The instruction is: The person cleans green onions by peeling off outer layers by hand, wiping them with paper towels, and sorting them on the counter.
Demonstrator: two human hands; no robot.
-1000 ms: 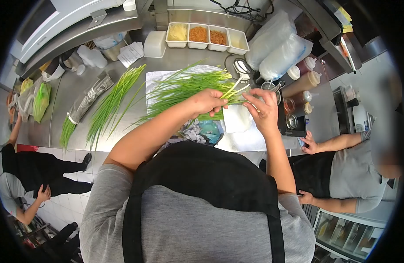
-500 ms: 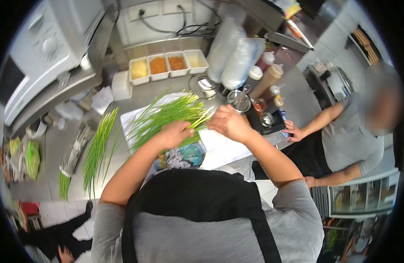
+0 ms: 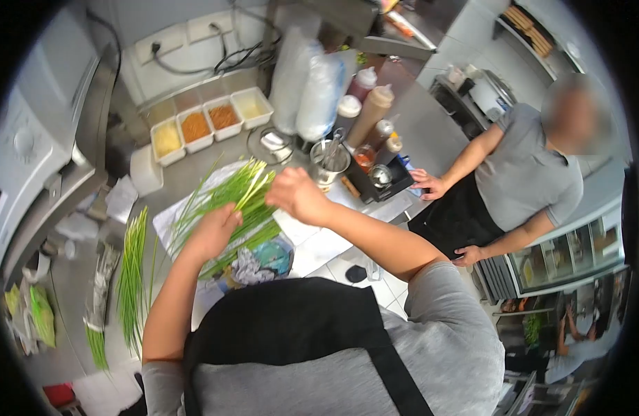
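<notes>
A loose pile of long green chives [image 3: 188, 215] lies on a white sheet [image 3: 312, 251] in front of me. My left hand [image 3: 214, 230] is closed around a few stems over the pile, their pale ends pointing up and right. Close to those ends, my right hand [image 3: 302, 197] has its fingers bent together; whether anything is pinched in them is hidden. Below the pile, nearest my apron, sits a container [image 3: 274, 256] with crumpled grey and teal scraps. A separate bunch of chives [image 3: 131, 270] rests on the steel counter to the left.
A paper-wrapped bundle [image 3: 99, 295] lies further left. White tubs [image 3: 253, 109] of crumbs and other food line the wall. A metal cup with utensils [image 3: 330, 166], squeeze bottles [image 3: 375, 107] and a black tray [image 3: 396, 186] stand right. A co-worker [image 3: 521, 156] leans a hand there.
My view has turned, so the counter appears further left. My right hand has lifted slightly away from the stem ends; the left still holds chives. The co-worker remains at the counter.
</notes>
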